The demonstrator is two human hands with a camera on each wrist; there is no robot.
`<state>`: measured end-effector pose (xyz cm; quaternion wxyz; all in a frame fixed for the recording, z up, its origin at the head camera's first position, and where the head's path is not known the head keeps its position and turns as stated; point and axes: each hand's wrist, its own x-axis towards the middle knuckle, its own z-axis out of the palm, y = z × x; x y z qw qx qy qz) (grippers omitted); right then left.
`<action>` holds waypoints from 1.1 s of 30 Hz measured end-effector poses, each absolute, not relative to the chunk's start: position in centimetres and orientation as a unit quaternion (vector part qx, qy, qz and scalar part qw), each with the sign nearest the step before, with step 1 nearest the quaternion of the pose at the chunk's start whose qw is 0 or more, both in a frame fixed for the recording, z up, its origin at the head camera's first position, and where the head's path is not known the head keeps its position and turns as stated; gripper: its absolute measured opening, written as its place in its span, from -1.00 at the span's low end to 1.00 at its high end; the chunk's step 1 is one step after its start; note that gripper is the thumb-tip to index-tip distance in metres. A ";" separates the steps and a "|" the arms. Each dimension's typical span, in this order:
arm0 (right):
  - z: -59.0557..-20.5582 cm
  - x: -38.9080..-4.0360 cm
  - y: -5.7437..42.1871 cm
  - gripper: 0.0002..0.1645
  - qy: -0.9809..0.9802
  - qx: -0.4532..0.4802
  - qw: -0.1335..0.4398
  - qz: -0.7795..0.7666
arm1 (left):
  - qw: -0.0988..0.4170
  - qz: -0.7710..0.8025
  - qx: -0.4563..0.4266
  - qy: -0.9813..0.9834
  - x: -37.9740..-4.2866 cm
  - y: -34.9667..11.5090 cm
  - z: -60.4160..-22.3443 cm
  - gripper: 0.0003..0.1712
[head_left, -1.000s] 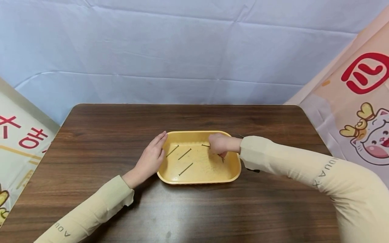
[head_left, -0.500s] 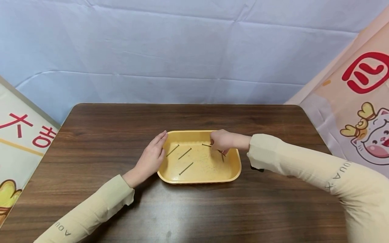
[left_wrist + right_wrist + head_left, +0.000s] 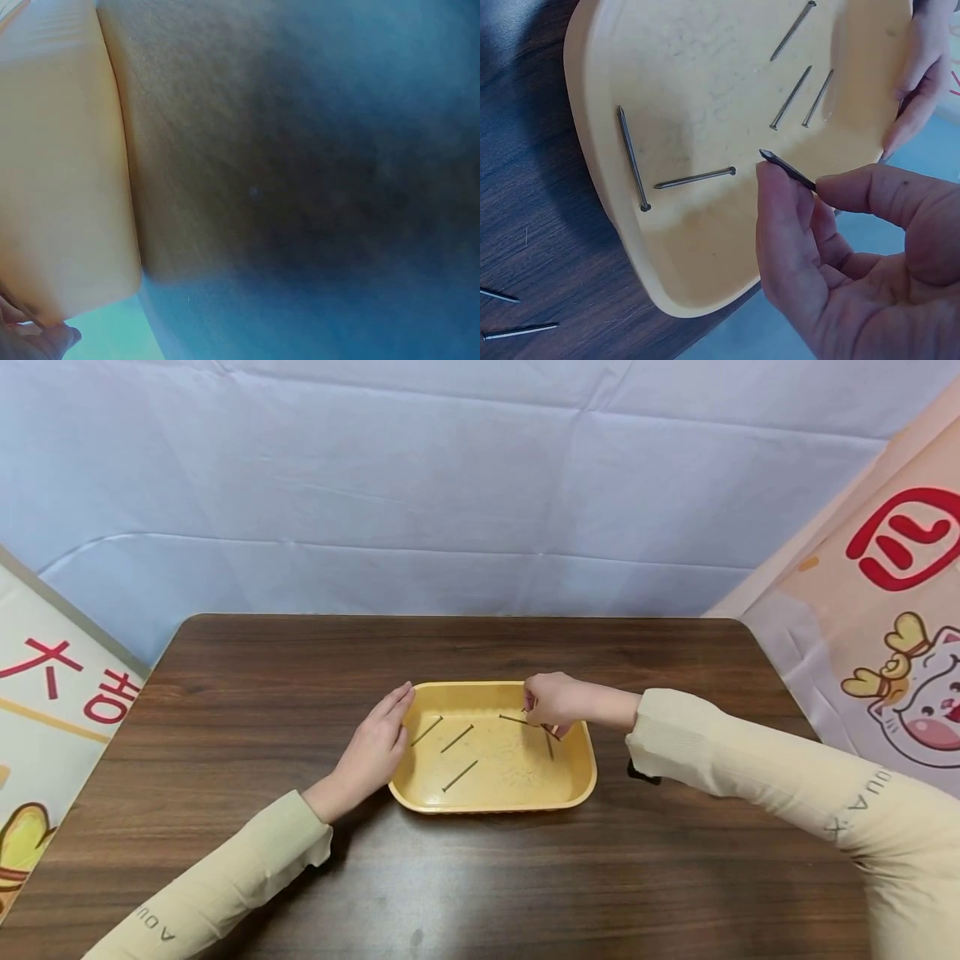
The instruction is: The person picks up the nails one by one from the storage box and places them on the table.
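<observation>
My right hand (image 3: 551, 697) is over the right end of a yellow plastic tray (image 3: 495, 806). In the right wrist view its thumb and fingertips pinch a steel nail (image 3: 789, 169), whose pointed end sticks out past the fingers. Several more nails (image 3: 460, 777) lie spread on the tray's floor, among them an upright-lying one (image 3: 633, 157) near the wall and another (image 3: 695, 178) beside it. My left hand (image 3: 375, 743) rests along the tray's left rim with its fingers extended. The tray's outer wall (image 3: 67, 180) fills the left side of the left wrist view.
The tray stands on a dark wood-grain table (image 3: 262, 710). Two loose nails (image 3: 521, 331) lie on the tabletop outside the tray, behind the right sleeve in the head view. A pale cloth (image 3: 450, 485) hangs behind the table, with printed banners (image 3: 900, 635) at both sides.
My right hand has drawn back to the right and slightly farther from me, with the pinched nail now showing at its fingertips. The left hand and the tray stay put.
</observation>
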<state>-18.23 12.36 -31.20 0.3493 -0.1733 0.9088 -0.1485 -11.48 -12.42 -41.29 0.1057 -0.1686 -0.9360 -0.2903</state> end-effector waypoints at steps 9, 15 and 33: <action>-30.6 -18.3 13.1 -0.91 0.909 -0.175 0.342 -0.161 | 0.100 -0.288 -0.166 -0.938 -11.4 -12.4 -41.2 -0.45; -30.2 -18.2 13.8 -0.91 0.911 -0.188 0.328 -0.166 | 0.100 -0.288 -0.164 -0.938 -11.4 -12.4 -41.1 -0.45; -30.2 -17.2 15.9 -0.93 0.918 -0.252 0.253 -0.170 | 0.102 -0.287 -0.163 -0.938 -11.4 -12.4 -41.2 -0.45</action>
